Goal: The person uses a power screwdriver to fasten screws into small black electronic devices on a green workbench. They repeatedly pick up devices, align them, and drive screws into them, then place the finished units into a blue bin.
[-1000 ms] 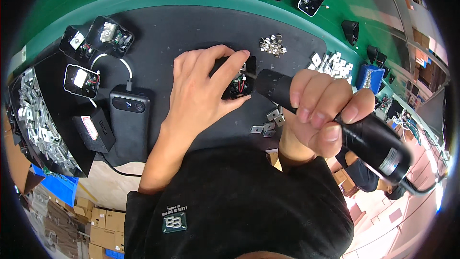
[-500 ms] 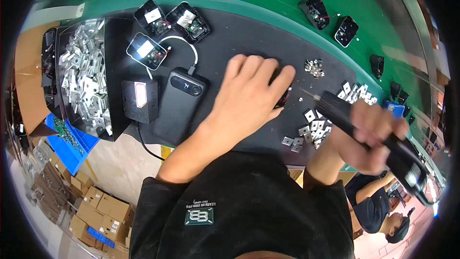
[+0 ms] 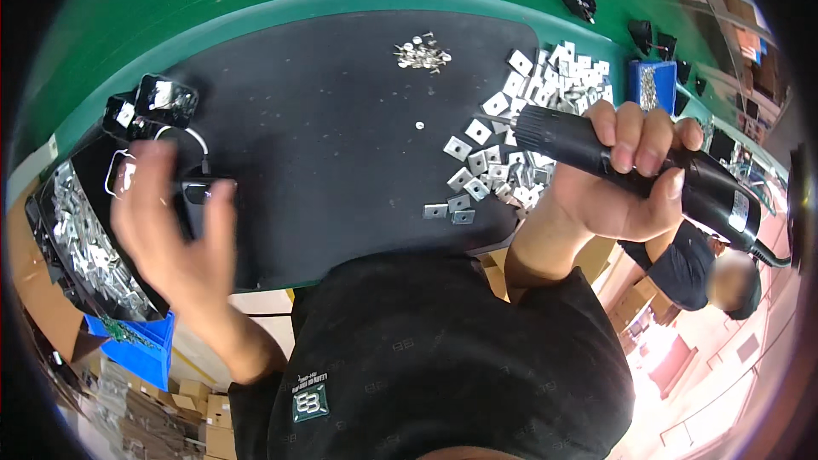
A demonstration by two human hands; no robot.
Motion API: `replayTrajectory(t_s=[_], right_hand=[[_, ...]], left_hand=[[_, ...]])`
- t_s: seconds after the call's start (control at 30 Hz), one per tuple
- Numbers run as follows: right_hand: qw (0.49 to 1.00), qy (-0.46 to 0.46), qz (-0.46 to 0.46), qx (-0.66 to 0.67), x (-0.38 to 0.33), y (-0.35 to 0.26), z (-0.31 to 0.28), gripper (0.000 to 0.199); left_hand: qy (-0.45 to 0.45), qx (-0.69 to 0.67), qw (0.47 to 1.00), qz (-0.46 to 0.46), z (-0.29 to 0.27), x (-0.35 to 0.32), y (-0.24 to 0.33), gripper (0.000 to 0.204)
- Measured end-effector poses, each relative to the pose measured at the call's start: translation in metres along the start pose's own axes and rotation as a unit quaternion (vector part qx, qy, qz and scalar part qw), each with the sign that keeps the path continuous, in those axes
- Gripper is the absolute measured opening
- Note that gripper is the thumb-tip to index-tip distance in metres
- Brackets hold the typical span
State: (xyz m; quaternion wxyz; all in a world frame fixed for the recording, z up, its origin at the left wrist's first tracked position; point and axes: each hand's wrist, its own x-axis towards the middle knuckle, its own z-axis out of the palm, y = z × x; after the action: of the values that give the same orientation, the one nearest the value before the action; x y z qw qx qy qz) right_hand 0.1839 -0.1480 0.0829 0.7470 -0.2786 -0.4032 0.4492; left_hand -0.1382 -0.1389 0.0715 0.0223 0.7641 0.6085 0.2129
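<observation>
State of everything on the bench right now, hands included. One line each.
Left hand: fingers spread, blurred, nothing visible held
Right hand: closed around screwdriver
Electric screwdriver: held, bit pointing left; running or not, can't tell
Square metal plates: loose, scattered
Screws: loose pile, one lying apart
Power bank: partly hidden by left hand
White cable: curved, reaching power bank
Blue bin: open, small parts inside

A green surface (image 3: 213, 13) stretches beyond the black mat (image 3: 324, 136). Cardboard boxes (image 3: 219, 413) stand below the mat's left end, a co-worker (image 3: 684, 268) to its right
</observation>
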Motion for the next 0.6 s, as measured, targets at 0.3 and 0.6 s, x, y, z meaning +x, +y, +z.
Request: replayTrajectory(t_s=[0.3, 0.6], right_hand=[[0.997, 0.047, -0.001, -0.063, -0.008, 0.006, -0.007, 0.042], [0.994, 0.026, 0.052, -0.089, -0.028, 0.046, 0.005, 0.041]], left_hand=[[-0.319, -0.215, 0.904, 0.188, 0.078, -0.055, 0.119, 0.034], [-0.331, -0.263, 0.904, 0.063, 0.065, -0.037, 0.096, 0.022]])
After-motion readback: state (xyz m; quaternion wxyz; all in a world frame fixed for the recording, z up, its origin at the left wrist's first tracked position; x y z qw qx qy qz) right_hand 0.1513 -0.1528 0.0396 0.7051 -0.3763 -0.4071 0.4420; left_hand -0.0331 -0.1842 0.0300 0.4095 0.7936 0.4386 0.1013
